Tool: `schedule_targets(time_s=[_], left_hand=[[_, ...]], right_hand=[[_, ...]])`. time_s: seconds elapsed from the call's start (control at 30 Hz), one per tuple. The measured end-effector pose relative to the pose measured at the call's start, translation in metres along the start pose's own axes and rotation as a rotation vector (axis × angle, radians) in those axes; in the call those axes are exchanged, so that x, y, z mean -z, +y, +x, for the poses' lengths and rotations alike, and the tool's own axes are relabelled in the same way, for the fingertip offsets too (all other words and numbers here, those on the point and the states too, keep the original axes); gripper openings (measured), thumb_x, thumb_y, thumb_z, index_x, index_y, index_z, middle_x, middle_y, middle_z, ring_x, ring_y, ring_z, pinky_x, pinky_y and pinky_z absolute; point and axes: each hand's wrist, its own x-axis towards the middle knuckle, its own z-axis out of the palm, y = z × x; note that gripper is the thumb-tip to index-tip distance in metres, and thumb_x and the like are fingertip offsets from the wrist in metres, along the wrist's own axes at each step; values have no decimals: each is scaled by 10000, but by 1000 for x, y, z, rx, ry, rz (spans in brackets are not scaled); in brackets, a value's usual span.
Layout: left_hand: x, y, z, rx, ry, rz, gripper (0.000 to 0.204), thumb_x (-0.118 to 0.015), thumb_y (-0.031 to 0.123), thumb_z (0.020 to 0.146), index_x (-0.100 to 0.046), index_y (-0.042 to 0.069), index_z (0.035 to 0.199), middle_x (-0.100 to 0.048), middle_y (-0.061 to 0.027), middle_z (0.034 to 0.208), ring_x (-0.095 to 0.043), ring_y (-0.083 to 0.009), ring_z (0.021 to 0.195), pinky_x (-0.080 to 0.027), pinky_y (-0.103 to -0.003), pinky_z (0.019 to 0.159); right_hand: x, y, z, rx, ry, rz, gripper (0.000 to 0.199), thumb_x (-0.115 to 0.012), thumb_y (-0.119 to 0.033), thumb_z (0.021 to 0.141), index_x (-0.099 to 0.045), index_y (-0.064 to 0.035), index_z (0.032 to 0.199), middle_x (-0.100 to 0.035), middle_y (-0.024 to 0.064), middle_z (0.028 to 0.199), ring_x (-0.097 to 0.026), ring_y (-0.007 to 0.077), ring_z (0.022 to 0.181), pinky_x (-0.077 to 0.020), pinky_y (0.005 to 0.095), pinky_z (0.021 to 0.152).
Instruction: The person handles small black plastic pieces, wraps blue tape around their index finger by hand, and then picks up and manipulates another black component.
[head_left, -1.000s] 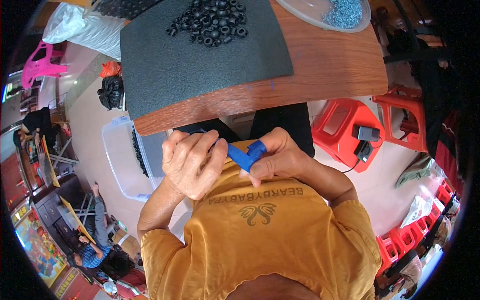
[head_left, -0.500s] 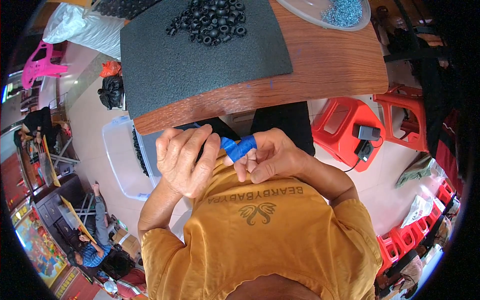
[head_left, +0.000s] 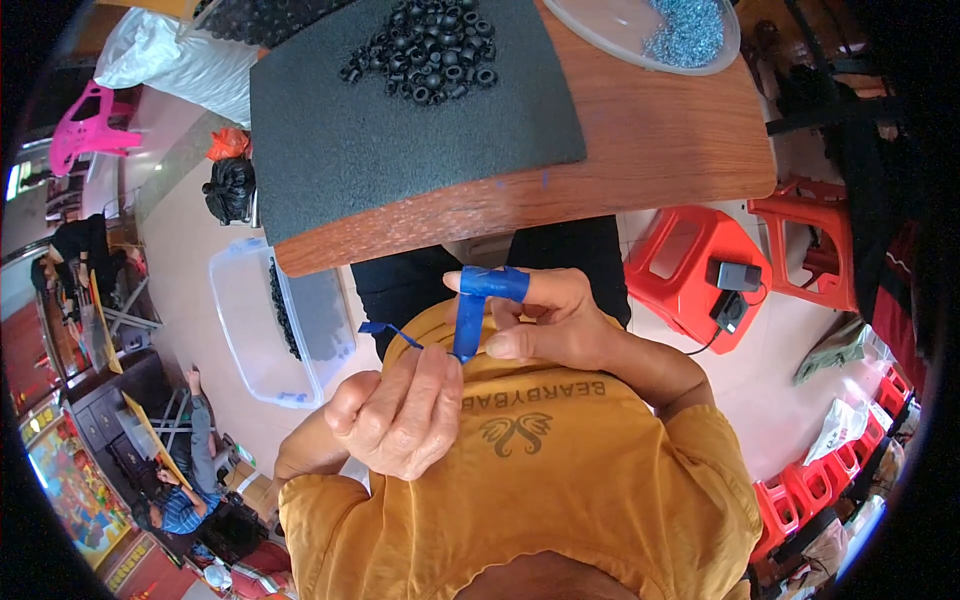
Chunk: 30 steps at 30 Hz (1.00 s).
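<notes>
Blue tape [head_left: 495,284] is wound round the outstretched index finger of my right hand [head_left: 565,312]. From that finger a strip of the same tape [head_left: 469,325] runs down, taut, to my left hand [head_left: 405,415]. The left fingers are pinched on the strip, and its loose, twisted end [head_left: 378,328] sticks out past them. On the right hand, the thumb stands apart from the taped finger and the other fingers are curled, with nothing seen in the palm. Both hands are in front of my mustard shirt, short of the table edge.
A wooden table [head_left: 660,150] bears a dark mat [head_left: 400,150] with a pile of black beads [head_left: 430,50]. A clear tub [head_left: 620,35] holds blue beads. A clear plastic box [head_left: 235,340] is on the floor at left; a red stool [head_left: 665,290] with black adapters stands at right.
My left hand has moved down toward my chest, drawing out the tape strip. The right index finger has straightened and now points left, with the tape round it in plain view.
</notes>
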Motion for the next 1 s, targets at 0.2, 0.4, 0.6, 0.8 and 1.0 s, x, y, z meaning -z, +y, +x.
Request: schedule_targets(time_s=[0.2, 0.4, 0.6, 0.8, 1.0], left_hand=[[-16, 7, -9, 85, 5, 39, 176, -640, 68, 642, -617, -6, 800, -628, -117, 847, -571, -184, 733, -363, -254, 606], [-26, 4, -17, 368, -102, -320, 315, -691, 216, 700, -610, -42, 860, -624, -128, 856, -565, -238, 704, -401, -373, 649], [-28, 4, -28, 829, 63, -657, 245, -637, 203, 809, -605, -32, 867, -618, -94, 719, -484, -233, 615, -396, -347, 658], [-32, 6, -25, 1176, 43, -768, 214, -760, 84, 684, -581, 19, 783, -533, 0, 583, -440, -114, 484, -376, -244, 547], [-30, 14, -24, 1505, 26, -1113, 355, -770, 26, 672, -531, 47, 934, -472, 58, 578, -402, -12, 524, -329, -180, 485]], right_hand=[[-4, -8, 3, 20, -53, 67, 582, -641, -64, 778, -413, -19, 1312, -648, 38, 911, -394, 25, 606, -343, 174, 584], [-1, -19, 6, -142, -119, 278, 623, -622, -68, 792, -348, -40, 1351, -651, 68, 776, -459, 26, 530, -358, 160, 512], [3, -18, 11, -136, -171, 395, 583, -616, -100, 806, -382, -77, 1339, -642, 106, 729, -458, 44, 460, -357, 167, 451], [0, -9, 10, -122, -208, 447, 556, -609, -115, 810, -404, -76, 1326, -635, 142, 718, -438, 48, 438, -347, 165, 436], [1, -8, 12, -86, -233, 529, 540, -596, -124, 821, -406, -60, 1322, -628, 179, 729, -431, 49, 444, -338, 153, 442]])
